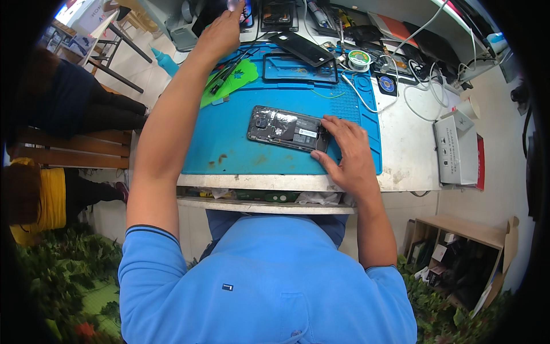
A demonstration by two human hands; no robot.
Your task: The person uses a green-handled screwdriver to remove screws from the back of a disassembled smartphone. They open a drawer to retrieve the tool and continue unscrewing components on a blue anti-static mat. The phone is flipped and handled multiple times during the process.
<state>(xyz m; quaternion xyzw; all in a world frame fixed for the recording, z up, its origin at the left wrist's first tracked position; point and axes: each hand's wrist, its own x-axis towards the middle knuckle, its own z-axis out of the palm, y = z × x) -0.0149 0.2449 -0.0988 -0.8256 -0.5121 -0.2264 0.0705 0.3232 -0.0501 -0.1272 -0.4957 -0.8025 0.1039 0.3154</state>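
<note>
An opened smartphone (279, 127), its back cover off and battery and inner parts showing, lies on the blue work mat (223, 155). My right hand (349, 152) grips its right end, fingers at the upper corner and thumb at the lower edge. Stretched far forward, my left hand (220, 37) is at the back of the bench, its fingers closed around a small pale thing that I cannot make out. Beyond the phone, a black back cover (302, 48) rests tilted over a black rectangular frame (301, 69).
Dark slender tools (220, 80) lie on a bright green pad (240, 74). A solder wire spool (359, 60) and white cables (395, 92) spread at the back right. An open white box (455, 149) stands at the right edge. People sit on the left by a wooden bench (74, 149).
</note>
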